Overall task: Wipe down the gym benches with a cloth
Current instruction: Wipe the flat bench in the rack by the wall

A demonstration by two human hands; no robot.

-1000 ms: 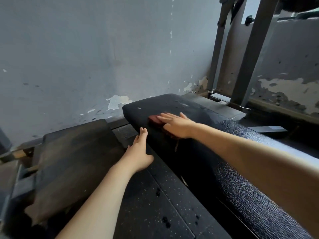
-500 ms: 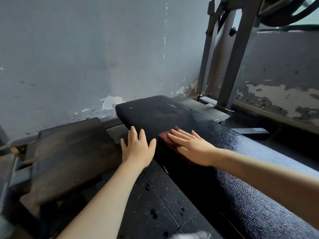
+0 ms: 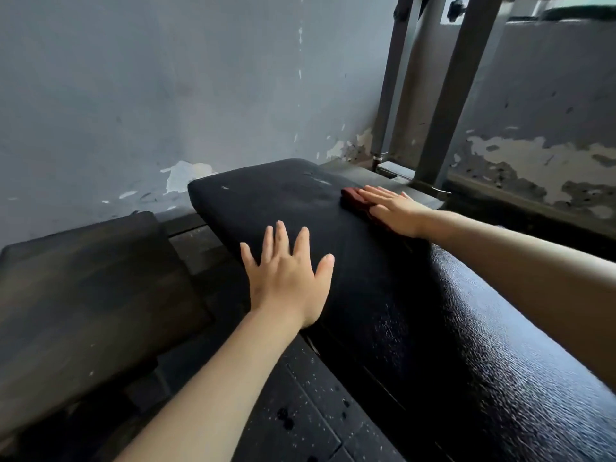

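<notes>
1. Right hand [image 3: 393, 211]: fingers straight and close together, palm pressed flat on a dark red cloth [image 3: 352, 196]. One end of the cloth shows just past the fingertips.
2. The cloth lies under that hand on the black padded worktop [image 3: 266, 195], toward its far right side.
3. Left hand [image 3: 286, 278]: wide, fingers spread, holding nothing, palm down at the worktop's left edge, well apart from the right hand.
4. Left of the left hand: a second, duller dark pad [image 3: 83, 295].
5. Beyond the right hand: grey metal uprights [image 3: 461, 95] and a peeling wall [image 3: 166, 95].
6. Beneath the left forearm: speckled rubber floor [image 3: 300, 411].
</notes>
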